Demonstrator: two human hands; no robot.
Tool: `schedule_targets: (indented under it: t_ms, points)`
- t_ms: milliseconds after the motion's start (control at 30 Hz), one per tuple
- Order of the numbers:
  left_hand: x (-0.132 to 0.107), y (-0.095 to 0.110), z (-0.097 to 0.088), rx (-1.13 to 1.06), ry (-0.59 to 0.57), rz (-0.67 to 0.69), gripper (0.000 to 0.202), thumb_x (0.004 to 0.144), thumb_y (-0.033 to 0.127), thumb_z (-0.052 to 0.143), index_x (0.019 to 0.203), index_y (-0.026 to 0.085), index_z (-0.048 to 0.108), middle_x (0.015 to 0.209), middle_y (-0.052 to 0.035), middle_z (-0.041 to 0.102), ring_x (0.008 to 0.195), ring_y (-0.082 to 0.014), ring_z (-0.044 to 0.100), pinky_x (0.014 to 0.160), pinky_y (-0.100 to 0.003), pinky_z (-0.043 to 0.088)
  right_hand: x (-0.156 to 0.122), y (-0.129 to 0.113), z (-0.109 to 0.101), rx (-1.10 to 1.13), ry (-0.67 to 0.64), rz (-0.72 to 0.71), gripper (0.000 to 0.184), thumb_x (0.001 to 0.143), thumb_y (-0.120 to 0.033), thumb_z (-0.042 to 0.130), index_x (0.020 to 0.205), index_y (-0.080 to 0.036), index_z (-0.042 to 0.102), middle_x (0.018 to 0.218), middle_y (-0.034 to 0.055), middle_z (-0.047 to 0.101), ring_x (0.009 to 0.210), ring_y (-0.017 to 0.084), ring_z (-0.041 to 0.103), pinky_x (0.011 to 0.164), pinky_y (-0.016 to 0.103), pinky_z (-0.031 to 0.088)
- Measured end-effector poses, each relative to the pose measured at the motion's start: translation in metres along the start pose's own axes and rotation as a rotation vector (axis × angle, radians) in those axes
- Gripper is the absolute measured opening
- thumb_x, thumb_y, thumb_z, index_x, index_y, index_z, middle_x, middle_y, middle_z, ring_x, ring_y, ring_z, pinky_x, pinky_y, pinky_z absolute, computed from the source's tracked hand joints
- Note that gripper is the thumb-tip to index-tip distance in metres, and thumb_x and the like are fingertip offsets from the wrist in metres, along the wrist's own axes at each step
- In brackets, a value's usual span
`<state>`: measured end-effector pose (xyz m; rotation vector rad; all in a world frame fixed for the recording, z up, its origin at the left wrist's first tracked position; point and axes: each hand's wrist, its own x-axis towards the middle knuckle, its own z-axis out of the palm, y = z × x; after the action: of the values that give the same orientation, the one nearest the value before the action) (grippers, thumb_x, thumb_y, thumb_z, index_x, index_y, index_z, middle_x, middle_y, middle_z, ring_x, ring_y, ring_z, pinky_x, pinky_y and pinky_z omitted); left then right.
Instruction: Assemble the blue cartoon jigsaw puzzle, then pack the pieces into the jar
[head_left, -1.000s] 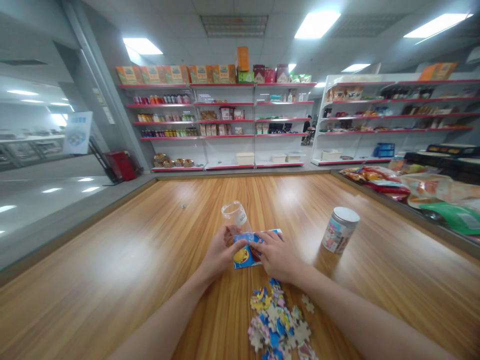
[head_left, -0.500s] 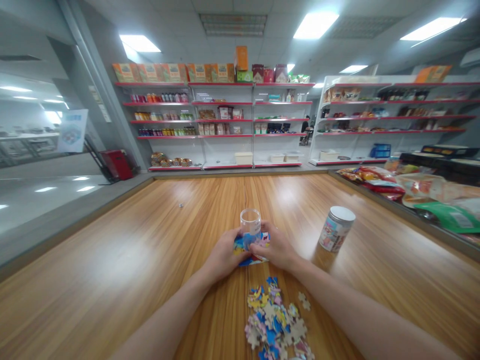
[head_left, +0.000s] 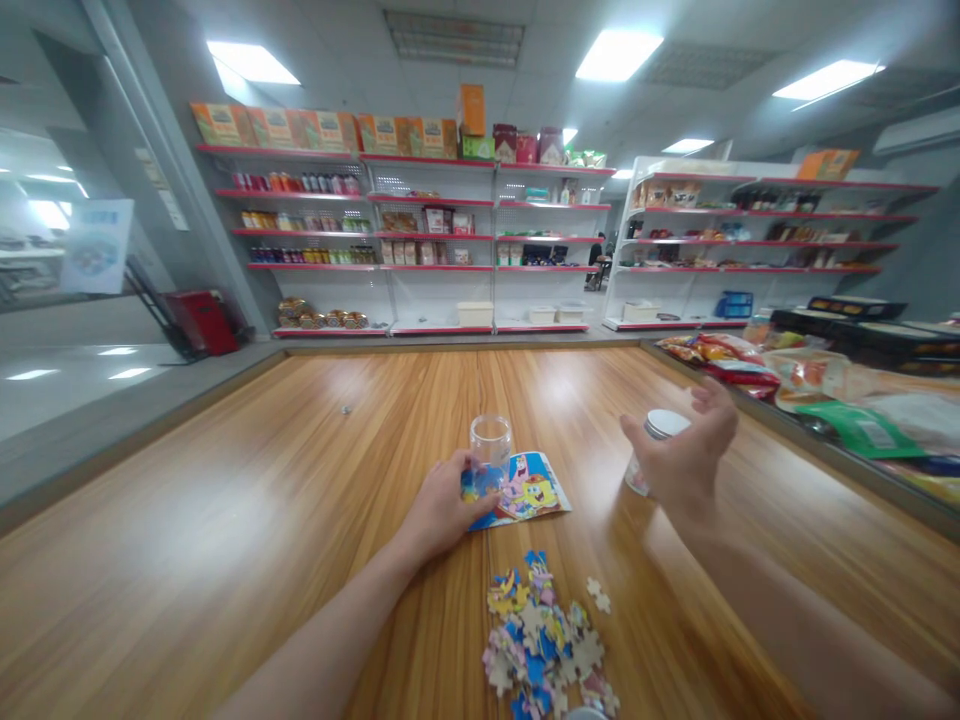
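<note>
My left hand [head_left: 442, 497] is wrapped round the lower left side of a clear, open-topped jar [head_left: 491, 445]. Under and beside the jar lies a colourful cartoon picture sheet [head_left: 536, 490], blue with pink and yellow figures. My right hand [head_left: 686, 450] is raised with thumb and fingers apart, in front of a second jar with a printed label and a silvery lid [head_left: 666, 423]. Whether the hand touches that jar I cannot tell, since it covers part of it. Nearer me is a loose heap of jigsaw pieces [head_left: 540, 640], with one small group [head_left: 598, 595] lying apart.
A tiny object [head_left: 346, 409] lies on the wooden table [head_left: 247, 500] at the far left. Snack bags [head_left: 855, 430] and black trays line the right side beyond the table's rim. Shelves of goods [head_left: 431, 270] stand behind, with a red box [head_left: 201, 322] on the left.
My right hand has left the clear jar and moved right to the lidded jar, uncovering more of the picture sheet. My left hand stays on the clear jar. The view has shifted slightly.
</note>
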<state>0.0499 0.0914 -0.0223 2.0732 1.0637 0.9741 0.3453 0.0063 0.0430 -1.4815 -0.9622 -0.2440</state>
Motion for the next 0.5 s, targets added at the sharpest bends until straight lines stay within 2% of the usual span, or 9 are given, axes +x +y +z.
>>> schedule_targets:
  t_ms: [33, 100, 133, 200, 267, 333, 433, 500]
  points:
    - [-0.001, 0.002, 0.0, 0.01, -0.01, 0.005, 0.041, 0.073, 0.041, 0.079, 0.105, 0.021, 0.063, 0.105, -0.0063, 0.069, 0.099, -0.0272, 0.062, 0.091, -0.039, 0.047, 0.008, 0.012, -0.004, 0.001, 0.013, 0.058, 0.109, 0.065, -0.04, 0.083, 0.15, -0.015, 0.02, 0.151, 0.0236, 0.034, 0.137, 0.042, 0.036, 0.112, 0.063, 0.028]
    - [-0.002, 0.006, -0.001, 0.014, -0.035, 0.022, 0.041, 0.072, 0.041, 0.079, 0.105, 0.021, 0.064, 0.105, -0.0065, 0.07, 0.099, -0.027, 0.063, 0.091, -0.038, 0.049, 0.014, 0.033, -0.004, 0.03, -0.05, 0.168, 0.093, 0.063, -0.043, 0.083, 0.138, -0.013, 0.038, 0.124, 0.0198, 0.059, 0.107, 0.037, 0.06, 0.09, 0.056, 0.049]
    - [-0.002, 0.008, -0.001, 0.012, -0.049, 0.032, 0.041, 0.072, 0.042, 0.079, 0.105, 0.021, 0.065, 0.105, -0.0067, 0.07, 0.099, -0.027, 0.063, 0.091, -0.038, 0.049, 0.012, 0.041, -0.002, 0.051, -0.099, 0.208, 0.081, 0.062, -0.044, 0.084, 0.127, -0.013, 0.048, 0.108, 0.0153, 0.065, 0.091, 0.033, 0.065, 0.079, 0.051, 0.054]
    - [-0.003, 0.011, -0.001, 0.006, -0.068, 0.05, 0.042, 0.071, 0.042, 0.08, 0.104, 0.021, 0.065, 0.104, -0.0071, 0.071, 0.099, -0.0276, 0.064, 0.09, -0.038, 0.051, 0.004, 0.048, 0.007, 0.107, -0.205, 0.24, 0.057, 0.066, -0.046, 0.084, 0.106, -0.014, 0.059, 0.088, 0.0076, 0.067, 0.074, 0.025, 0.065, 0.068, 0.042, 0.055]
    - [-0.005, 0.012, 0.0, 0.001, -0.078, 0.064, 0.043, 0.07, 0.042, 0.08, 0.105, 0.021, 0.065, 0.104, -0.0072, 0.071, 0.099, -0.0281, 0.065, 0.09, -0.038, 0.052, -0.008, 0.041, 0.02, 0.191, -0.3, 0.223, 0.045, 0.078, -0.049, 0.078, 0.101, -0.014, 0.06, 0.088, 0.0055, 0.068, 0.074, 0.02, 0.066, 0.067, 0.036, 0.056]
    - [-0.005, 0.012, 0.0, -0.003, -0.081, 0.073, 0.044, 0.07, 0.042, 0.081, 0.105, 0.021, 0.065, 0.104, -0.0073, 0.072, 0.099, -0.028, 0.065, 0.089, -0.038, 0.052, -0.021, 0.029, 0.035, 0.287, -0.418, 0.181, 0.046, 0.082, -0.051, 0.076, 0.106, -0.015, 0.06, 0.095, 0.0066, 0.069, 0.079, 0.019, 0.067, 0.07, 0.036, 0.058]
    - [-0.005, 0.008, 0.0, 0.001, -0.074, 0.077, 0.044, 0.072, 0.043, 0.081, 0.106, 0.021, 0.063, 0.105, -0.0071, 0.072, 0.098, -0.0261, 0.067, 0.088, -0.036, 0.053, -0.039, 0.014, 0.056, 0.376, -0.584, 0.142, 0.05, 0.076, -0.052, 0.081, 0.105, -0.017, 0.06, 0.093, 0.0051, 0.071, 0.081, 0.021, 0.068, 0.072, 0.036, 0.058]
    - [-0.003, 0.003, 0.0, 0.018, -0.046, 0.061, 0.043, 0.076, 0.042, 0.078, 0.109, 0.02, 0.06, 0.107, -0.0072, 0.071, 0.099, -0.0252, 0.067, 0.088, -0.036, 0.053, -0.049, 0.013, 0.066, 0.395, -0.672, 0.139, 0.053, 0.069, -0.048, 0.087, 0.105, -0.018, 0.061, 0.09, 0.0038, 0.071, 0.081, 0.023, 0.068, 0.071, 0.037, 0.057]
